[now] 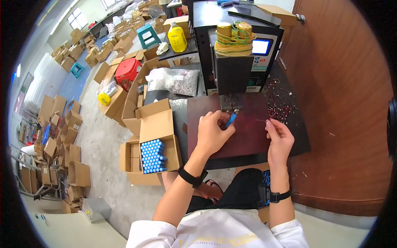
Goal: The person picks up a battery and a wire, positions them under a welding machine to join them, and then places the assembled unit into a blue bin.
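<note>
Between the fingers of my left hand [213, 134] is a blue cylindrical battery cell [231, 120]. Its metal end points up and away, just below the electrode tips of a black spot-welding machine [234, 74]. My right hand [281, 142] is closed in a pinch on a thin wire [260, 120], whose free end reaches left toward the cell. Both hands are over a dark red mat [248, 144]. An open cardboard box [174, 153] to the left holds many upright blue cells [152, 157].
Short red and black wires [283, 103] lie scattered right of the mat. A plastic bag of small parts [180, 82] and a yellow bottle [177, 38] stand back left. Close on the right is a brown wooden door [335, 124]. Cardboard boxes and stools fill the left floor.
</note>
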`<action>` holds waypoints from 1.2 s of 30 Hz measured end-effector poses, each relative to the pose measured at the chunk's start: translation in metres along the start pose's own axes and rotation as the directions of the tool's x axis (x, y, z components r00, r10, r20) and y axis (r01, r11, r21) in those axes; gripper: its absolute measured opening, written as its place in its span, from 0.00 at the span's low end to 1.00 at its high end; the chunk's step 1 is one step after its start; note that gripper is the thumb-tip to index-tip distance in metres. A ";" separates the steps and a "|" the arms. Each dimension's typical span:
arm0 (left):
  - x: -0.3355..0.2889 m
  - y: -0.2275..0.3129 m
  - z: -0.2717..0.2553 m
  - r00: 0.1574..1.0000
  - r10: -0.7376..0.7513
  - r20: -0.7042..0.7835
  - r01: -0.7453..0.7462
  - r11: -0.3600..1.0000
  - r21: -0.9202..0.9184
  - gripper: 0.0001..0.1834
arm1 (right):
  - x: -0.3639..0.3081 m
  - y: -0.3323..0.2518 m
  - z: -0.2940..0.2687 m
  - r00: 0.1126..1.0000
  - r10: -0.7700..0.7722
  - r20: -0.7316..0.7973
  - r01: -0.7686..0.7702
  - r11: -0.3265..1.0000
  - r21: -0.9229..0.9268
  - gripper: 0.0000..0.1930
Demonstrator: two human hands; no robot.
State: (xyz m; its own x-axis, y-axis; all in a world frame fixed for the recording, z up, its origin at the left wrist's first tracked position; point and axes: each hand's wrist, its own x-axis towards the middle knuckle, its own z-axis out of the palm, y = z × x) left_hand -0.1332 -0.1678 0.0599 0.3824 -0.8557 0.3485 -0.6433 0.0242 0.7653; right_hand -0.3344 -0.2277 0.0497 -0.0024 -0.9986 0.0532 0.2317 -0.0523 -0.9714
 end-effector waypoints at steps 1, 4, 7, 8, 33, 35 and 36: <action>0.000 0.001 -0.001 1.000 0.020 0.000 -0.020 1.000 0.020 0.12 | 0.000 0.000 0.000 1.000 -0.003 -0.003 0.003 1.000 -0.002 0.09; -0.001 0.001 0.000 0.999 0.040 -0.026 -0.040 0.999 0.008 0.11 | 0.000 0.001 0.000 0.999 -0.040 -0.019 0.040 0.999 0.018 0.09; -0.001 -0.004 0.001 1.000 0.020 -0.010 -0.021 0.999 -0.049 0.10 | 0.003 0.004 -0.003 0.999 -0.049 -0.017 0.051 0.994 0.100 0.08; -0.001 -0.006 0.002 1.000 0.021 -0.009 -0.021 0.998 -0.051 0.10 | 0.003 0.004 -0.004 0.999 -0.038 -0.014 0.039 0.992 0.120 0.08; -0.003 -0.010 0.001 0.967 -0.171 -0.191 0.106 0.945 -0.309 0.08 | 0.011 -0.011 -0.017 0.921 0.110 0.373 -0.147 0.987 0.072 0.09; -0.003 -0.011 0.002 0.966 -0.180 -0.187 0.110 0.936 -0.334 0.08 | 0.010 -0.013 -0.017 0.921 0.124 0.369 -0.156 0.986 0.059 0.10; -0.003 -0.009 0.001 0.966 -0.187 -0.180 0.119 0.935 -0.333 0.08 | 0.010 -0.013 -0.016 0.921 0.136 0.365 -0.164 0.985 0.047 0.10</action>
State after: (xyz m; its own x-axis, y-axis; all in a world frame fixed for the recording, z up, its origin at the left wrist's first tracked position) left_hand -0.1289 -0.1660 0.0513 0.6095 -0.7375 0.2909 -0.3352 0.0928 0.9376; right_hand -0.3530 -0.2372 0.0590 0.3848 -0.9230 0.0015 0.2747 0.1129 -0.9549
